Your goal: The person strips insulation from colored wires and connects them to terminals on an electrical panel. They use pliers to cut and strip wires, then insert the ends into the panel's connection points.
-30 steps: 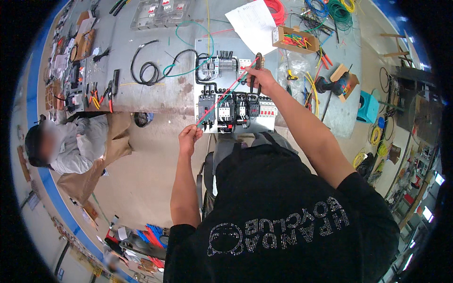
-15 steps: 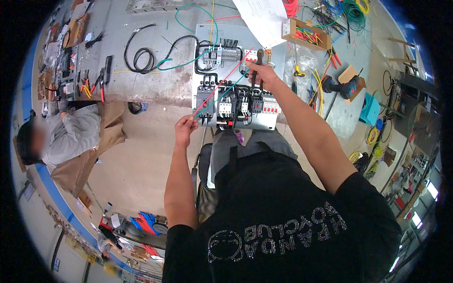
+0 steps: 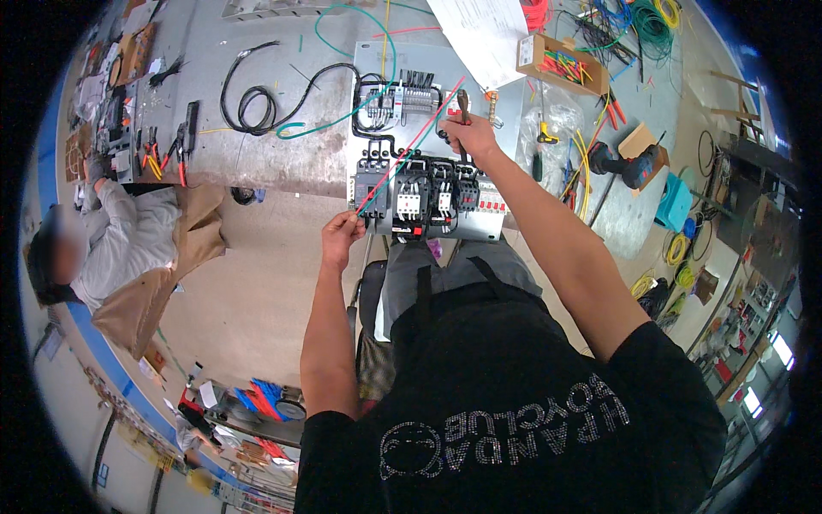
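My left hand (image 3: 342,230) is closed in a pinch at the near left corner of a metal mounting panel (image 3: 501,171), holding the near ends of a red wire (image 3: 419,137) and a green wire (image 3: 399,169). Both wires slant up and right across the panel. Over its upper right part, my right hand (image 3: 469,137) is closed round a dark, slim hand tool (image 3: 463,101), whose exact kind I cannot make out. Black-wired contactors (image 3: 409,204) and red-and-white breakers (image 3: 491,204) sit along the near side. Farther back is a terminal block row (image 3: 418,99).
Left on the bench lie a coiled black cable (image 3: 257,111) and several pliers (image 3: 180,154). To the right are a paper sheet (image 3: 479,38), a carton of coloured pieces (image 3: 561,64) and a cordless drill (image 3: 629,163). A co-worker (image 3: 128,240) sits at the left.
My right hand has shifted slightly, and the dark tool in it has turned. The red wire's far end reaches a little farther away. My left hand keeps its pinch.
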Available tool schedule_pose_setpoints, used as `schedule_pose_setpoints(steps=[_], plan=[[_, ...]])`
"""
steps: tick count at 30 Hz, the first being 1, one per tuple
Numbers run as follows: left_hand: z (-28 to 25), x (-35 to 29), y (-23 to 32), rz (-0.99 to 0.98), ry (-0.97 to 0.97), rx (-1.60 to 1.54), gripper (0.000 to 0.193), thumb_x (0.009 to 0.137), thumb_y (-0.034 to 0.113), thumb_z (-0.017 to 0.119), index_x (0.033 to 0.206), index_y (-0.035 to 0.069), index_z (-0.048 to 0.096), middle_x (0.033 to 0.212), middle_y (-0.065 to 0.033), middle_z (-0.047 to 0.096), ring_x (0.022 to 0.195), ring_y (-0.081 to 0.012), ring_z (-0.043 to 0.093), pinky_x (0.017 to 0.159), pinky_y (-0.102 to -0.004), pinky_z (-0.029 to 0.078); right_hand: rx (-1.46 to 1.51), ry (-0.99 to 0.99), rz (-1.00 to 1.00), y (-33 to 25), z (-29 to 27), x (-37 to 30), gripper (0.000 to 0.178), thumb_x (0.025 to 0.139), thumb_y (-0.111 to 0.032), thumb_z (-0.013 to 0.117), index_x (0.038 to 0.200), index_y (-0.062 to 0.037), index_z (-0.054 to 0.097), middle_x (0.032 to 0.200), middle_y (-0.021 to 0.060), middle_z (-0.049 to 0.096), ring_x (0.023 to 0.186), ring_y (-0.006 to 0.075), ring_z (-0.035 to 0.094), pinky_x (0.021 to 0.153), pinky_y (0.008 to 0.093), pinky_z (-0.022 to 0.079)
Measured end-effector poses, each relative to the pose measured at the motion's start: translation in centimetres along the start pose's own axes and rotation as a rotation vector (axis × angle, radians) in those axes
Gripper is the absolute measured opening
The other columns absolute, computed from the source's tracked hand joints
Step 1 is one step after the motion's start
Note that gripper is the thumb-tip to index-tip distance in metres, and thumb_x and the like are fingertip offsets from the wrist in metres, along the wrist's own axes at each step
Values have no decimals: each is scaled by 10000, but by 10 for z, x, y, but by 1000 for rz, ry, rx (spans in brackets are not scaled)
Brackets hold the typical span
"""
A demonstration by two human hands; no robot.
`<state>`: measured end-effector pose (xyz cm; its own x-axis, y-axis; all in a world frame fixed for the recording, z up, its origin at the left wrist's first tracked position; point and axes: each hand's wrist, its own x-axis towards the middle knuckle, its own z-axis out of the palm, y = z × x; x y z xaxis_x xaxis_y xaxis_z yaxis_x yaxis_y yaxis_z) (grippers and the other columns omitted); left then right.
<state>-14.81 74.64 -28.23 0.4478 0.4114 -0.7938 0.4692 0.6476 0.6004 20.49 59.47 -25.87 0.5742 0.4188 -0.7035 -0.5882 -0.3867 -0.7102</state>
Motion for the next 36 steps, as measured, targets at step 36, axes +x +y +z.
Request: schedule_pose_setpoints(steps=[36], plan=[[-20, 0, -8, -99, -117, 12, 166, 969, 156, 645, 1081, 41, 687, 877, -50, 692, 755, -125, 642, 698, -281, 553, 186, -84, 127, 14, 40, 2, 224, 878, -164, 755, 923, -98, 545, 719, 15, 557, 596, 157, 582, 546, 320, 512]])
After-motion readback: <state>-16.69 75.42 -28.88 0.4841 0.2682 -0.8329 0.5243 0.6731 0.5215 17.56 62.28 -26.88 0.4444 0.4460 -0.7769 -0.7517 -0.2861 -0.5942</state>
